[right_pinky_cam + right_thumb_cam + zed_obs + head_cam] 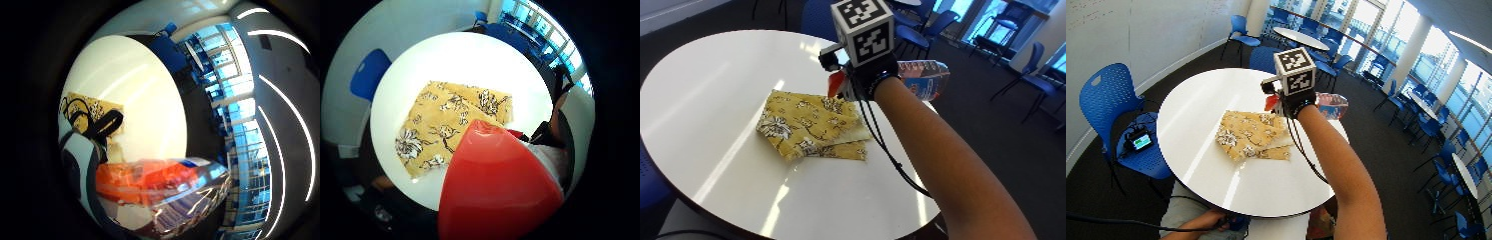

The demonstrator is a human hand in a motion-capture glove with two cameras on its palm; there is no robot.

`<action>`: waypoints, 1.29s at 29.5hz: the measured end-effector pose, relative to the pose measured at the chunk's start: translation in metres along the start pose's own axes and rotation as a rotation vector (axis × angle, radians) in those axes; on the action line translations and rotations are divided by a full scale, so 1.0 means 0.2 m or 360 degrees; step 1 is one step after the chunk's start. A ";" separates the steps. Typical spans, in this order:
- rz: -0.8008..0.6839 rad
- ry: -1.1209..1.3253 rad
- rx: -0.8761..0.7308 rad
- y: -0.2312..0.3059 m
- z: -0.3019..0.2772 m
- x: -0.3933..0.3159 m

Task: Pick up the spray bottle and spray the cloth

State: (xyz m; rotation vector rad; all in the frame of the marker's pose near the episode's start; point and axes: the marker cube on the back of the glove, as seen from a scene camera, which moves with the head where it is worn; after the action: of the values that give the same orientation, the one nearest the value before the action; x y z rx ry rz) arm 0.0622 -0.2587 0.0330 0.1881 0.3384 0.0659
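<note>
The bottle (923,77) is clear plastic with a blue label and a red spray head (835,84); it lies tipped on its side in the air, above the far edge of the cloth (814,127). The gloved right hand (869,75) is wrapped round its neck, though the fingers themselves are hidden behind the glove's back, so the hold on the trigger cannot be made out. The cloth is yellow with a dark and white flower print, folded in loose layers, lying flat near the middle of the round white table (713,90). In the thumb-side palm view the red head fills the near field, over the cloth. The bottle's contents seem hard to judge; liquid level is not readable
</note>
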 end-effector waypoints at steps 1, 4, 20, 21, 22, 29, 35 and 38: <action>-0.0038 0.0049 -0.0028 0.00 0.00 -0.03; -0.0125 0.0186 -0.0104 -0.01 0.03 -0.11; -0.0247 0.0284 -0.0206 0.00 0.12 -0.26; -0.0247 0.0282 -0.0210 0.01 0.13 -0.26; -0.0246 0.0281 -0.0213 0.01 0.13 -0.26; -0.0233 0.0259 -0.0213 0.02 0.14 -0.25; -0.0225 0.0223 -0.0195 0.02 0.12 -0.25; -0.0221 0.0150 -0.0174 0.02 0.09 -0.26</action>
State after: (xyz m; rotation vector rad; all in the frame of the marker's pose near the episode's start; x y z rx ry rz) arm 0.0200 -0.2639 0.0678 0.0532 0.4396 -0.0438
